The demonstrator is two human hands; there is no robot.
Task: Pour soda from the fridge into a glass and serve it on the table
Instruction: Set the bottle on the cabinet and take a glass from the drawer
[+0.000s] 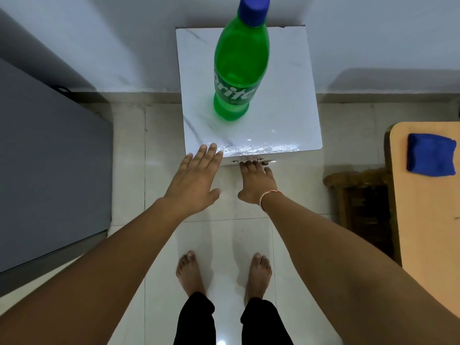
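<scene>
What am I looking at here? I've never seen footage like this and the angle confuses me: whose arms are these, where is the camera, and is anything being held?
There is one picture, taken by a wide-angle camera worn on a person's head and aimed forward and down. That is why you see their own arms, legs and bare feet on the tiled floor.

In front stands a small white table with a green soda bottle upright on it, its blue cap still on. The left hand is open and flat near the table's front edge. The right hand reaches to that edge, fingertips tucked just under it. Neither hand holds the bottle.

At left is a grey fridge. At right is a wooden table with a folded blue cloth on it. No glass is visible.
</scene>
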